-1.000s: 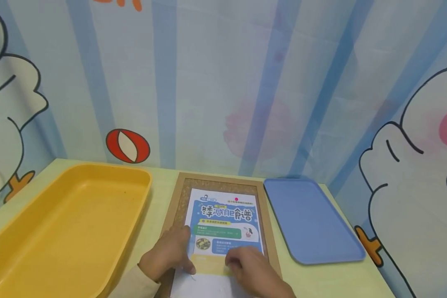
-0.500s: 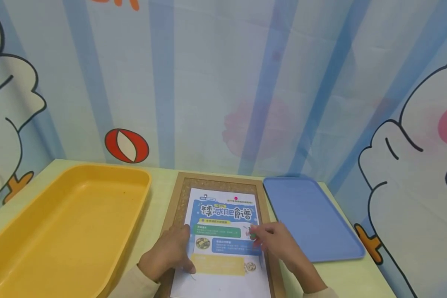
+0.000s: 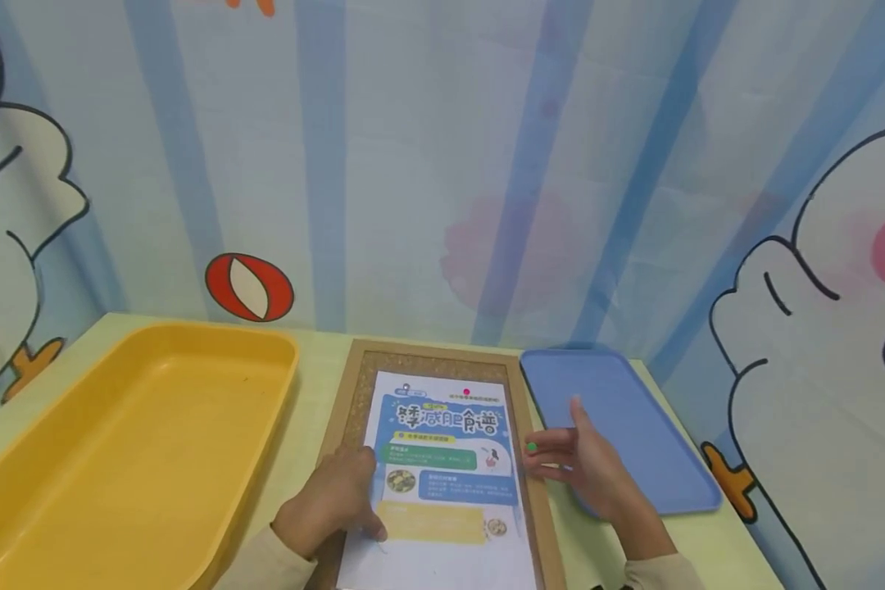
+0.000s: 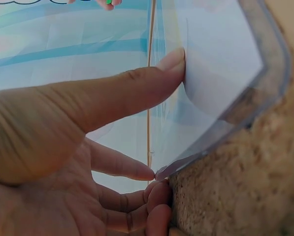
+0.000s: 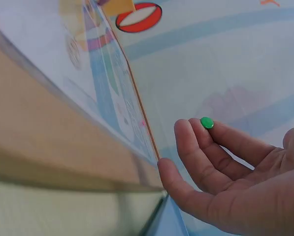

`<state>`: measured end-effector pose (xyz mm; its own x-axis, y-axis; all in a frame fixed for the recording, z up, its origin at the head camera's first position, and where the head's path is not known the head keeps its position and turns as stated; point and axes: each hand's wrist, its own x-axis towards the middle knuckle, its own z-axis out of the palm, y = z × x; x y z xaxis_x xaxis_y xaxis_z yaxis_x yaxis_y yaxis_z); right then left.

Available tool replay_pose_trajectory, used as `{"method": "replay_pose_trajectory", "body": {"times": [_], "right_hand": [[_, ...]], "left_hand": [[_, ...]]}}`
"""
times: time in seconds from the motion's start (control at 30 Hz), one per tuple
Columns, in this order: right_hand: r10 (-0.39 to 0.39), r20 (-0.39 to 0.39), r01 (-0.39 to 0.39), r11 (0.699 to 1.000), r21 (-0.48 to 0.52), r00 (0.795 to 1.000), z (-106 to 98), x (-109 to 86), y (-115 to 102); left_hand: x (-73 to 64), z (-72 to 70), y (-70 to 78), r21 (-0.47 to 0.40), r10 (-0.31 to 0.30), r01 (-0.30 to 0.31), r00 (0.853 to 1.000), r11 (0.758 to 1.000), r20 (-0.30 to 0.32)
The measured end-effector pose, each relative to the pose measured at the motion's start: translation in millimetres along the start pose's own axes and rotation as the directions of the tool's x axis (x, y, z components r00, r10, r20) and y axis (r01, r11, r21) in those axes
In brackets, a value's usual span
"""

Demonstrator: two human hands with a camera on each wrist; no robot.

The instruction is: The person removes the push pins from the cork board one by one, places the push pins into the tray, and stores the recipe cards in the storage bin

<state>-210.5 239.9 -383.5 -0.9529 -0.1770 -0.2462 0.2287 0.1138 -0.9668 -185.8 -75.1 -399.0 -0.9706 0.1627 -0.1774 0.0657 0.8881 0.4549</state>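
A printed poster (image 3: 450,459) in a clear sleeve lies on a wood-framed cork board (image 3: 361,393). Near its top sit a pink thumbtack (image 3: 467,392) and a small grey tack (image 3: 406,387). My left hand (image 3: 335,500) rests at the poster's left edge. Its thumb (image 4: 171,66) touches the sheet, and the other fingers meet the sleeve's edge and the cork. Beside the frame's right edge, my right hand (image 3: 590,467) holds a green thumbtack (image 5: 207,122) between its fingertips, the thumb raised apart. The tack's pin is hidden.
To the left stands a deep yellow tray (image 3: 140,442). A flat blue tray (image 3: 634,434) lies right of the board, behind my right hand. All are on a pale green table (image 3: 317,360), with a printed curtain (image 3: 391,164) rising at its back edge.
My right hand has gone from the lower part of the poster up and right, past the frame's right edge, with the green thumbtack now plainly visible. The left hand has stayed put.
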Motion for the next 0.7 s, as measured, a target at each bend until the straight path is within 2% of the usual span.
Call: {"method": "replay_pose_trajectory", "body": {"times": [0.13, 0.27, 0.43, 0.57, 0.7], "right_hand": [[-0.001, 0.047, -0.003, 0.997, 0.08, 0.999, -23, 3.4, 1], [0.015, 0.038, -0.018, 0.996, 0.087, 0.999, -49, 8.3, 0], [0.043, -0.038, -0.042, 0.999, 0.033, 0.998, -74, 12.9, 5], [0.049, -0.111, -0.052, 0.998, -0.027, 0.993, -85, 15.7, 12], [0.064, -0.143, -0.076, 0.994, -0.076, 0.988, -95, 18.6, 19]], "left_hand": [[-2.6, 0.5, -3.1, -0.005, -0.018, 0.018, 1.0, 1.0, 0.009], [-3.0, -0.2, -2.7, 0.007, -0.012, 0.012, 1.0, 1.0, -0.003], [-1.9, -0.7, 0.2, 0.0, -0.011, 0.011, 1.0, 1.0, 0.004], [-0.5, -0.2, 1.6, -0.01, -0.014, 0.014, 1.0, 1.0, 0.013], [0.2, 0.8, 1.4, -0.01, -0.002, 0.002, 1.0, 1.0, 0.007]]}}
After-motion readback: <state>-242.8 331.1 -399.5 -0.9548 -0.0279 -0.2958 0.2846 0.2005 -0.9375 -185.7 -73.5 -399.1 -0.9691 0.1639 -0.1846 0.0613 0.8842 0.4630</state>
